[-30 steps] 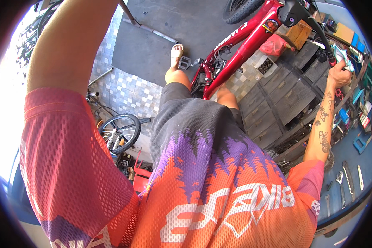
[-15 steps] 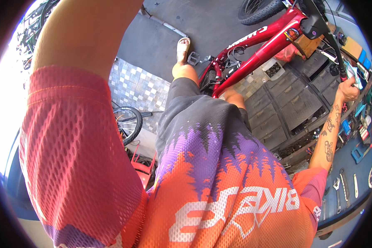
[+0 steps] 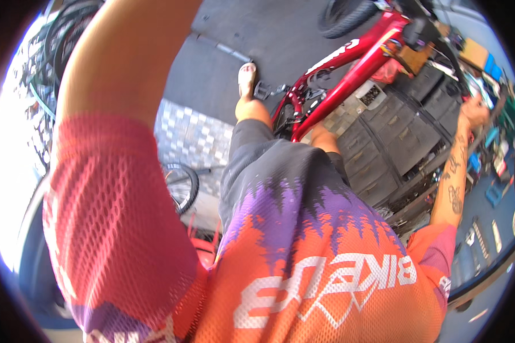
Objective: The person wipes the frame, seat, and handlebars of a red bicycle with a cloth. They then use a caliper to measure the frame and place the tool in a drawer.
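Observation:
My right arm reaches out to the right. At its end, my right hand [image 3: 474,112] is closed in a fist around a crumpled, pale blue and white cloth-like thing [image 3: 486,96], blurred by motion. Just beside that fist ends the black handlebar [image 3: 453,62] of a red bicycle [image 3: 349,81]. The bicycle stands in front of my legs, its crank and pedal [image 3: 262,90] near my sandalled foot. My left arm [image 3: 117,68] is raised and fills the left side. Its hand lies beyond the upper edge, out of view.
Dark drawers [image 3: 383,137] stand beyond the bicycle at the right. On the blue surface at far right lie wrenches [image 3: 480,240] and a blue tool [image 3: 495,194]. A small bicycle wheel [image 3: 183,186] and a red chair [image 3: 203,246] are at the left. A metal bar [image 3: 226,48] lies on the grey floor.
The whole view has shifted a little and blurred. My right hand has moved slightly up and left in the picture, still closed. My left arm has shifted slightly right and down.

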`<action>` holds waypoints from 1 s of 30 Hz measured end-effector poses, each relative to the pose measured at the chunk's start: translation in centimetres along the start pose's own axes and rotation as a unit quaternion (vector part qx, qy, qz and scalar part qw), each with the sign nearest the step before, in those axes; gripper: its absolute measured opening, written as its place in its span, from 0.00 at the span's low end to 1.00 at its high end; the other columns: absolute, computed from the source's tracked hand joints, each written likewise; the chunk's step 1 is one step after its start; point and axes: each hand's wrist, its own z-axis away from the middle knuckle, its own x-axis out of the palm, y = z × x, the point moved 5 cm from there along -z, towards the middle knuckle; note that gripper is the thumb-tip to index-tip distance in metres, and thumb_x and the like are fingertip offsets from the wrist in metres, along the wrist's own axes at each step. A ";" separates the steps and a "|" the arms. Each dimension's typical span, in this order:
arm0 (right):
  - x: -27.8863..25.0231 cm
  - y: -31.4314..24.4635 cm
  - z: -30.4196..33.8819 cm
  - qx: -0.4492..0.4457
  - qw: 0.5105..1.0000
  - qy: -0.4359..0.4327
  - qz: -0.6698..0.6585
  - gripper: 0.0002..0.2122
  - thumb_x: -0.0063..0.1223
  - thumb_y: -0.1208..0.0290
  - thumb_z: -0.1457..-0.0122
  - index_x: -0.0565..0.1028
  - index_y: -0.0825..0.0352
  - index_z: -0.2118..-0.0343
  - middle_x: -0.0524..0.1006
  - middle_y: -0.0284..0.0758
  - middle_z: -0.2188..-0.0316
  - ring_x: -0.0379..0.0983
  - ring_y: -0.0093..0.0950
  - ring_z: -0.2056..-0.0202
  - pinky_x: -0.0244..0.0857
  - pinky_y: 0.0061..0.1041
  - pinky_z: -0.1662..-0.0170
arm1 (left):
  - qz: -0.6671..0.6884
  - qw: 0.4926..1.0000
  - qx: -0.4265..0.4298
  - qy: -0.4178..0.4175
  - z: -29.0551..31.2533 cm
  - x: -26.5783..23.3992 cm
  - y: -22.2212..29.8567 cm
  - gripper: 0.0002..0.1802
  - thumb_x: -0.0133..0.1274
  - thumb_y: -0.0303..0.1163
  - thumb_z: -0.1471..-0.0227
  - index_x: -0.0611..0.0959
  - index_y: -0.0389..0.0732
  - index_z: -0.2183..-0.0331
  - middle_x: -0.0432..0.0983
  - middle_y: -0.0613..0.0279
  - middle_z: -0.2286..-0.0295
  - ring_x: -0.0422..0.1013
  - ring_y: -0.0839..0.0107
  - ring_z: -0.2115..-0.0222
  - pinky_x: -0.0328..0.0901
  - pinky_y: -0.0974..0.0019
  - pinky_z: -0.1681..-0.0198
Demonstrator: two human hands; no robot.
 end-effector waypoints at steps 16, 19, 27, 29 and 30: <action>-3.1 -7.0 -3.3 -0.124 0.967 -0.069 -0.209 0.24 0.46 0.45 0.34 0.81 0.64 0.64 0.81 0.51 0.68 0.76 0.56 0.63 0.69 0.49 0.61 | 0.132 0.986 -0.097 -0.022 5.0 1.1 2.1 0.20 0.61 0.26 0.57 0.85 0.40 0.57 0.75 0.52 0.68 0.76 0.49 0.65 0.69 0.51 0.57; -2.3 -6.5 -4.0 -0.130 0.967 -0.095 -0.197 0.24 0.45 0.44 0.34 0.80 0.64 0.62 0.81 0.51 0.66 0.76 0.56 0.61 0.69 0.50 0.60 | 0.124 0.983 -0.131 -0.031 5.5 1.0 3.7 0.20 0.60 0.26 0.57 0.86 0.41 0.57 0.76 0.52 0.65 0.76 0.49 0.64 0.70 0.51 0.55; 0.1 -7.1 -10.3 -0.221 0.939 -0.146 -0.219 0.22 0.45 0.49 0.32 0.78 0.67 0.60 0.79 0.53 0.63 0.73 0.57 0.57 0.67 0.49 0.58 | 0.108 0.954 -0.273 -0.060 8.6 -0.3 12.7 0.22 0.63 0.26 0.58 0.85 0.47 0.56 0.76 0.53 0.61 0.77 0.47 0.63 0.72 0.51 0.59; 0.5 -9.3 -12.7 -0.278 0.925 -0.139 -0.221 0.25 0.44 0.43 0.34 0.80 0.65 0.62 0.79 0.53 0.66 0.74 0.57 0.59 0.67 0.51 0.58 | 0.126 0.935 -0.326 -0.061 10.3 -0.5 16.3 0.22 0.63 0.26 0.59 0.84 0.48 0.57 0.75 0.54 0.61 0.77 0.48 0.63 0.73 0.51 0.59; 0.7 -10.6 -14.1 -0.300 0.923 -0.156 -0.186 0.23 0.45 0.46 0.34 0.79 0.65 0.63 0.79 0.53 0.63 0.73 0.56 0.58 0.67 0.50 0.57 | 0.122 0.928 -0.345 -0.063 10.9 -0.6 18.1 0.22 0.64 0.26 0.59 0.84 0.48 0.57 0.75 0.55 0.61 0.77 0.48 0.63 0.73 0.51 0.59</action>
